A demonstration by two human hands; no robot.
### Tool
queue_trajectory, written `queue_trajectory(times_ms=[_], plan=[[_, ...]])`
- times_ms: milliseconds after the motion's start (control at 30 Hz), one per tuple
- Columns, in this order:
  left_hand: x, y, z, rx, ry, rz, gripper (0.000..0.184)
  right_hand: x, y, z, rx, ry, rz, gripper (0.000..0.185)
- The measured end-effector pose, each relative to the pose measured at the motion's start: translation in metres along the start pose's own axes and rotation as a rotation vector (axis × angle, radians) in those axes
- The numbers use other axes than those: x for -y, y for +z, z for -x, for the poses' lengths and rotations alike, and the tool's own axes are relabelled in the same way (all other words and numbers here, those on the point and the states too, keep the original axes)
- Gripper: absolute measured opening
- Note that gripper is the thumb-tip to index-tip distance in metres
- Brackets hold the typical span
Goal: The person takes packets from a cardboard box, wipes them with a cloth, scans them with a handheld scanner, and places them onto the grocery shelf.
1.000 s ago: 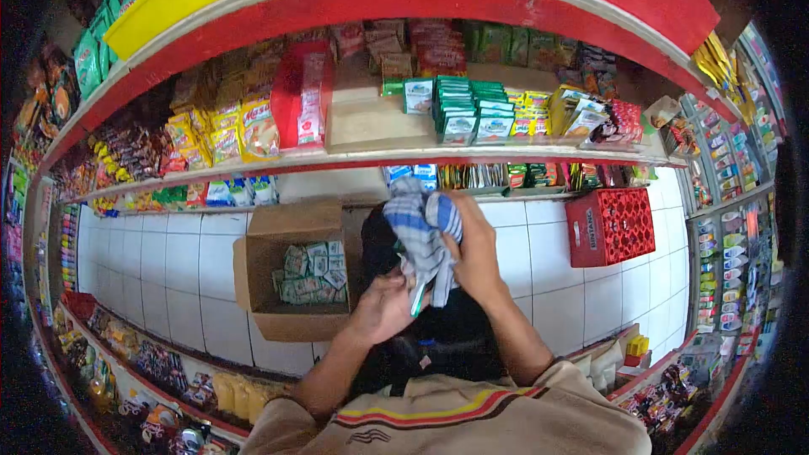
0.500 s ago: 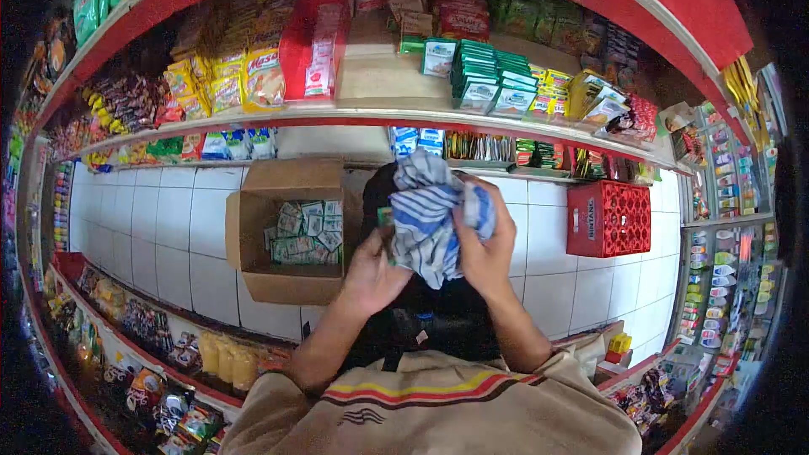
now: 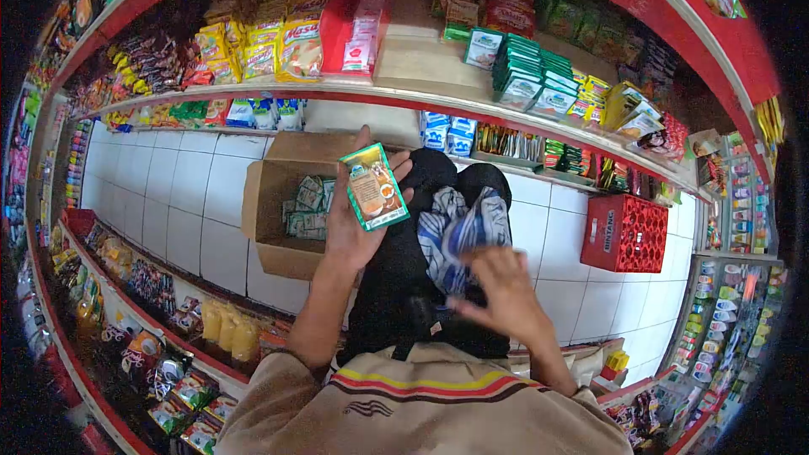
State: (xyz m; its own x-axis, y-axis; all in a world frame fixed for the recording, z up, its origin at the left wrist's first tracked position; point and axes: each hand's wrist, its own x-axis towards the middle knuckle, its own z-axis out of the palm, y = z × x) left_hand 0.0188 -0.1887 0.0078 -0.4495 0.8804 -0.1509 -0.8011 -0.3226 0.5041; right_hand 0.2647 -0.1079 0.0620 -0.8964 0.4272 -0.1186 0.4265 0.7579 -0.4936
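A green-edged seasoning sachet rests face up in my left hand, its printed side toward me. The fingers reach up behind the packet and its left edge. A blue-and-white striped cloth lies crumpled across my dark-trousered legs. Just over its lower right part is my right hand, smeared by motion, with thumb and fingers apart and nothing seen in it. Left of my left hand stands an open cardboard box holding several similar green-and-white sachets.
Ahead runs a shelf of packets, including green sachet stacks and yellow packs. A red crate stands on the white tiles at right. Low shelves with goods lie behind on the left.
The cloth has gone from my hands down onto my lap. My right hand has come away and lower; my left hand has moved up, now showing the sachet. The view has shifted.
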Motion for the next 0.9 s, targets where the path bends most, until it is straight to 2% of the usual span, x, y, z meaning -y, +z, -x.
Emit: queue_trajectory(times_ms=[33,67,133,167,233,300,367,400,433,500,533,633,900], plan=[[0.000,0.001,-0.001,0.002,-0.004,-0.001,0.070,0.006,-0.002,0.010,0.243,-0.040,-0.022,0.065],[0.001,0.003,-0.004,0.015,0.006,-0.002,0.072,0.005,0.010,0.022,0.238,-0.033,-0.020,0.065],[0.003,0.006,-0.009,0.033,0.009,0.002,0.074,-0.001,0.050,0.040,0.254,-0.244,0.185,0.071],[0.005,0.007,-0.012,0.039,0.021,0.012,0.076,-0.003,0.063,0.043,0.253,-0.237,0.188,0.071],[0.008,0.010,-0.017,0.051,0.035,0.024,0.078,0.002,0.070,0.038,0.262,-0.174,0.135,0.067],[0.006,0.012,-0.019,0.084,0.036,0.052,0.076,0.007,0.045,0.035,0.224,-0.144,0.005,0.065],[0.006,0.015,-0.019,0.101,0.037,0.026,0.079,0.014,0.023,0.033,0.294,0.244,-0.547,0.069],[0.007,0.017,-0.019,0.115,0.039,0.007,0.083,0.014,0.034,0.037,-0.024,0.191,-0.652,0.067],[0.009,0.020,-0.020,0.123,0.033,0.004,0.083,0.014,0.032,0.034,-0.034,0.194,-0.653,0.067],[0.013,0.025,-0.019,0.073,0.036,-0.048,0.094,0.014,0.024,0.024,-0.056,0.206,-0.806,0.061],[0.014,0.025,-0.019,0.079,0.030,-0.050,0.094,0.013,0.025,0.020,-0.105,0.164,-0.755,0.055],[0.016,0.025,-0.020,0.075,0.016,-0.042,0.094,0.014,0.026,0.012,-0.139,0.161,-0.826,0.053],[0.021,0.019,-0.023,0.164,-0.015,0.085,0.080,0.008,0.030,0.009,-0.142,0.185,-0.843,0.050]])
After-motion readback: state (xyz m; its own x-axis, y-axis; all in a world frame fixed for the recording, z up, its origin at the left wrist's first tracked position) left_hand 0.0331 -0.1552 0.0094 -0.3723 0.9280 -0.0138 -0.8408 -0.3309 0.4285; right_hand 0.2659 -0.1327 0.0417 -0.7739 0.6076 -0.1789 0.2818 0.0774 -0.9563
